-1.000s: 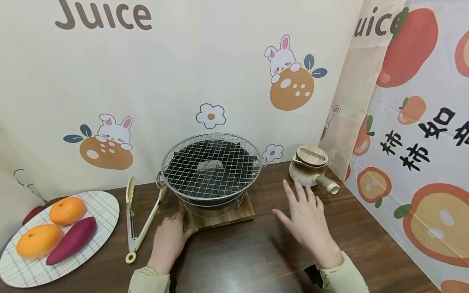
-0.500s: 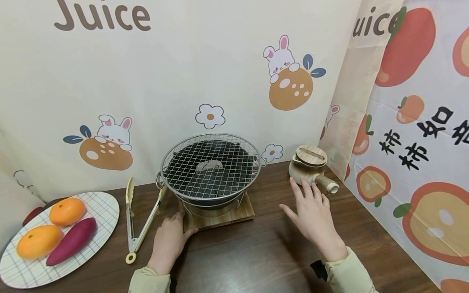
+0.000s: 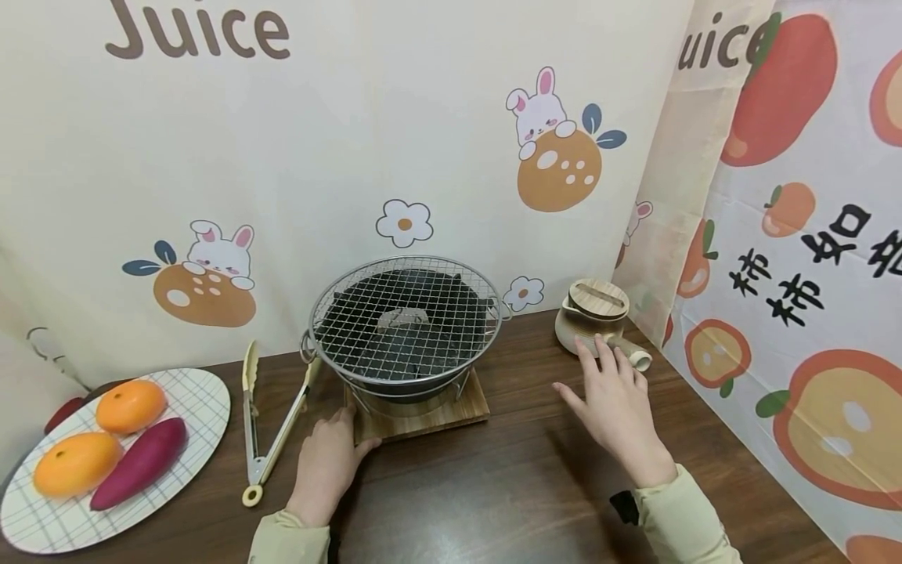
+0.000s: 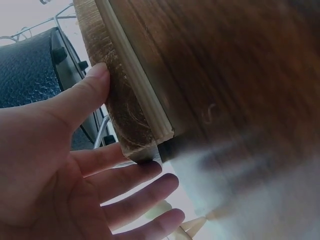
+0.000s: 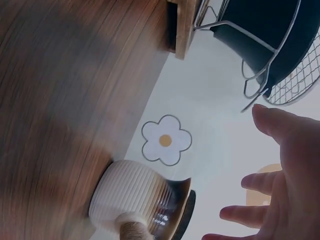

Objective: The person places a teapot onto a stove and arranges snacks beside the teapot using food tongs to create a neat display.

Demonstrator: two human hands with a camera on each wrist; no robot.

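In the head view, my left hand (image 3: pixel 330 462) is at the front left corner of a square wooden board (image 3: pixel 430 424). In the left wrist view, its thumb (image 4: pixel 86 96) lies against the board's edge while the index finger reaches round the corner. On the board stands a round tabletop charcoal grill (image 3: pixel 416 392) topped by a wire grate (image 3: pixel 409 337). My right hand (image 3: pixel 615 407), fingers spread and holding nothing, is over the table in front of a ceramic teapot (image 3: pixel 574 332). That pot has a wooden lid (image 3: pixel 599 299) and a side handle (image 3: pixel 629 352), partly covered by fingertips.
Open tongs (image 3: pixel 262 462) lie left of the grill. Beyond them, an oval checked plate (image 3: pixel 204 399) carries two orange fruits (image 3: pixel 77 462) and a purple sweet potato (image 3: pixel 141 464). Printed cloth walls (image 3: pixel 437 141) rise behind and to the right.
My right hand has moved right, closer to the teapot's handle. My left hand, the board and the grill have stayed in place.
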